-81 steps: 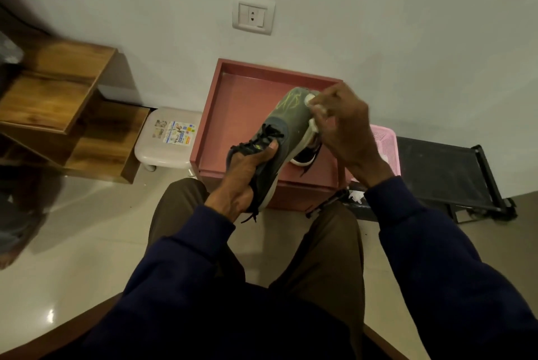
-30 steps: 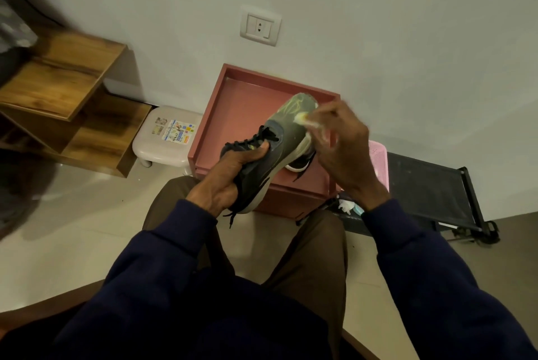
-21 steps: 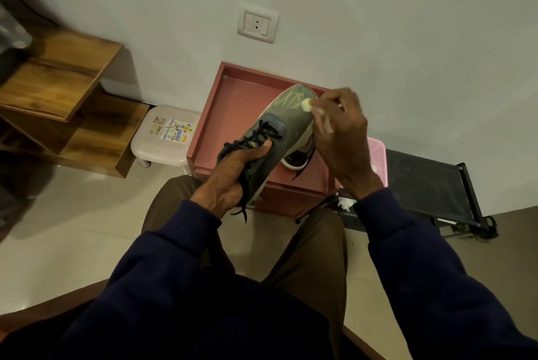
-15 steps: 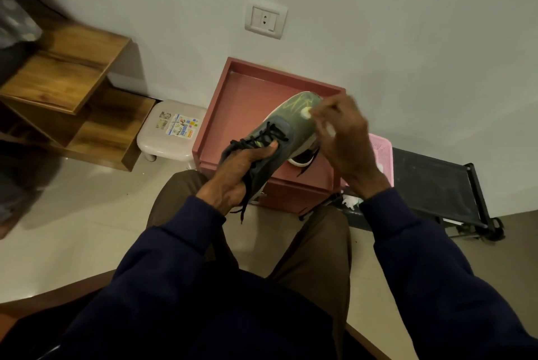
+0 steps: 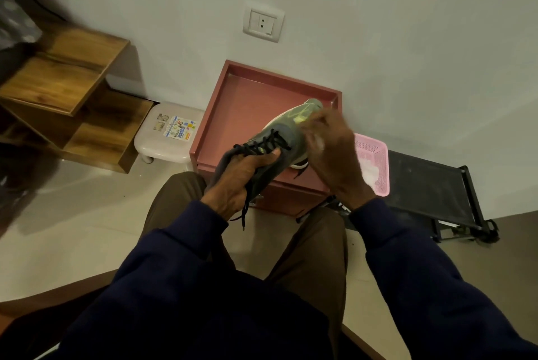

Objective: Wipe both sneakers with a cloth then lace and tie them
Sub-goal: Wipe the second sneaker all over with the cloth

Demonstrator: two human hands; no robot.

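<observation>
1. Far left: wooden shelf unit [image 5: 67, 91], one. Just right of it, a white plastic stool [image 5: 168, 138], one, with a sticker on top.
2. Centre: red box [image 5: 233, 103] with a raised rim, against the wall. One.
3. Left hand [image 5: 241, 176] grips the held sneaker [image 5: 282, 138] around the midfoot, thumb lying across the black laces [image 5: 262, 144]. Loose lace ends hang below the hand.
4. The held sneaker is in the air over the box's front edge. Long axis runs diagonally: heel low and left toward the person, toe high and right toward the wall.
5. Second sneaker [image 5: 300, 165] sits on the box under the held one. Only a strip of sole shows. Sneaker count: two.
6. Right hand [image 5: 329, 153] is at the toe end, just right of the held sneaker, fingers bunched toward the toe cap. It's motion-blurred, so I can't tell what it's gripping, and the cloth isn't clearly made out.
7. Key relation: the unwiped length lies down and left of the right hand, along the shoe axis. Right hand is nearer the toe, left hand nearer the heel. Judgement: wiping step, lacing not yet started.
8. Right: pink basket [image 5: 375, 156], one, with something white inside. Black rack [image 5: 431, 185] beyond, one.
</observation>
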